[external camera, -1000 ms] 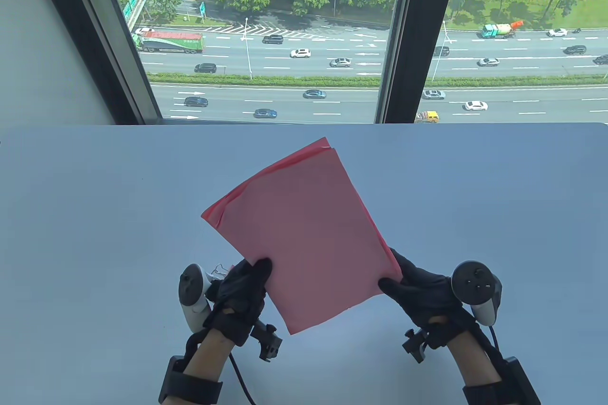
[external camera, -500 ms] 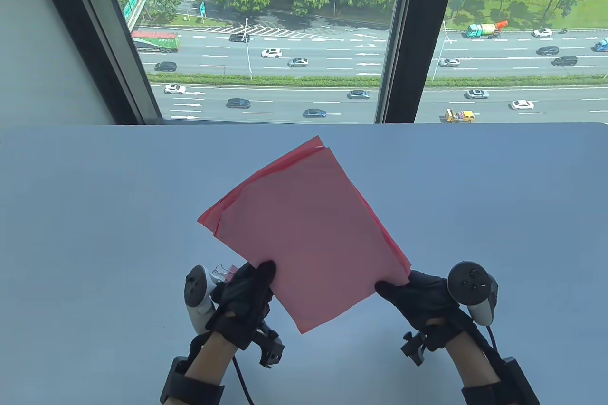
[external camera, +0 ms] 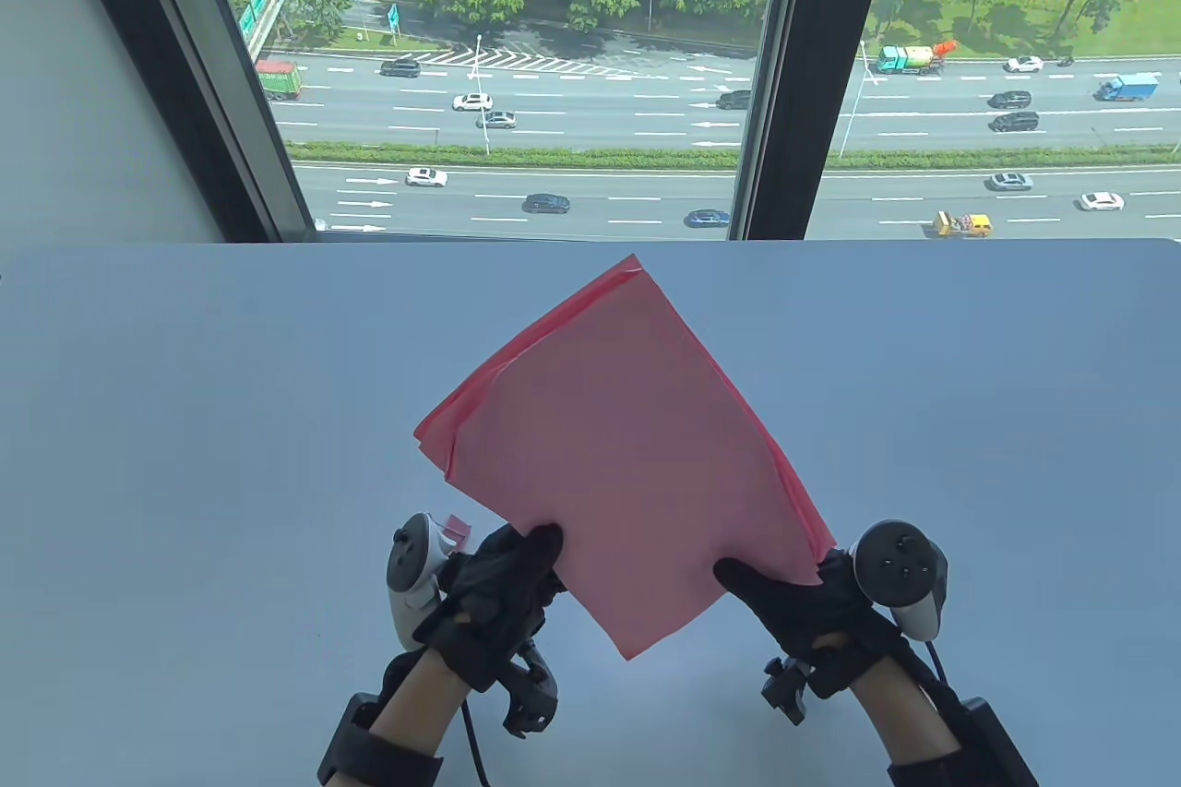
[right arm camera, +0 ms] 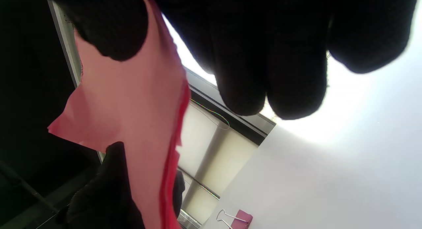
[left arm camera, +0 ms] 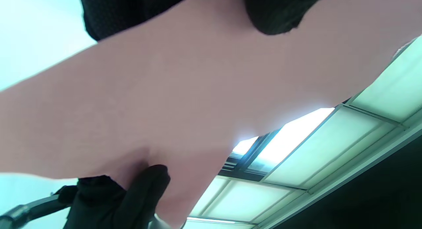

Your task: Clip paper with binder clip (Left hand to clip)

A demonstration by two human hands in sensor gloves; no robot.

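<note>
A stack of pink paper (external camera: 627,455) is held up above the white table (external camera: 184,418), tilted with one corner pointing far. My left hand (external camera: 540,552) pinches its lower left edge, thumb on top. My right hand (external camera: 743,577) pinches its lower right edge. A pink binder clip (external camera: 455,529) lies on the table behind my left hand, partly hidden by the tracker; it also shows in the right wrist view (right arm camera: 239,219) with its wire handles out. The paper fills the left wrist view (left arm camera: 184,90) and hangs between my right fingers (right arm camera: 132,100).
A large window (external camera: 554,67) stands behind the table's far edge. A white wall (external camera: 83,86) is at the far left. Nothing else lies on the table top.
Both hands and the paper have shifted to the right and a little toward me. The paper's far corner has risen. The clip has stayed put and is more hidden behind the left tracker.
</note>
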